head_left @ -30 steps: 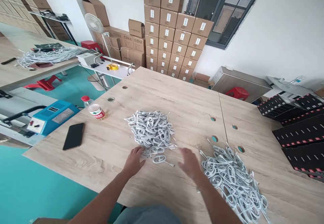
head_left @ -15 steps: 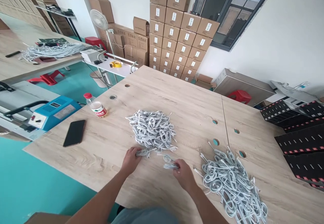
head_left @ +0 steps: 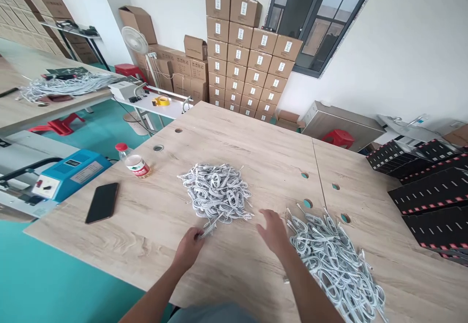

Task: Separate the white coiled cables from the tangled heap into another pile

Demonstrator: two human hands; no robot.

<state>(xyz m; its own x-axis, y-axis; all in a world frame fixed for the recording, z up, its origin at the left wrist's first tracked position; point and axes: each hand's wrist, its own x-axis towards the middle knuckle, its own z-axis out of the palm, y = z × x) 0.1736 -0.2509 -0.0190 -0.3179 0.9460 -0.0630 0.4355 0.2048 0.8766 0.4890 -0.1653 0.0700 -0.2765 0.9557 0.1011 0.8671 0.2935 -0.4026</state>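
Note:
My left hand (head_left: pixel 190 247) is closed on a coiled light-grey cable (head_left: pixel 209 227) at the near edge of a heaped pile of similar coiled cables (head_left: pixel 216 191). Its fingers partly hide the coil. My right hand (head_left: pixel 272 230) is over the table between this pile and a second, looser pile of cables (head_left: pixel 338 264) on the right. Its fingers are apart and nothing shows in them. The right forearm covers part of the second pile's left side.
A bottle with a red cap (head_left: pixel 137 163) and a black phone (head_left: pixel 103 202) are on the wooden table (head_left: pixel 234 138) at left. A blue machine (head_left: pixel 73 172) stands beyond its left edge. Black boxes (head_left: pixel 431 196) are stacked at the right, brown cartons (head_left: pixel 241 55) behind.
My right hand no longer holds the cable coil and has moved slightly right, its fingers opened. My left hand has drawn slightly nearer with its cable. The camera view has shifted a little.

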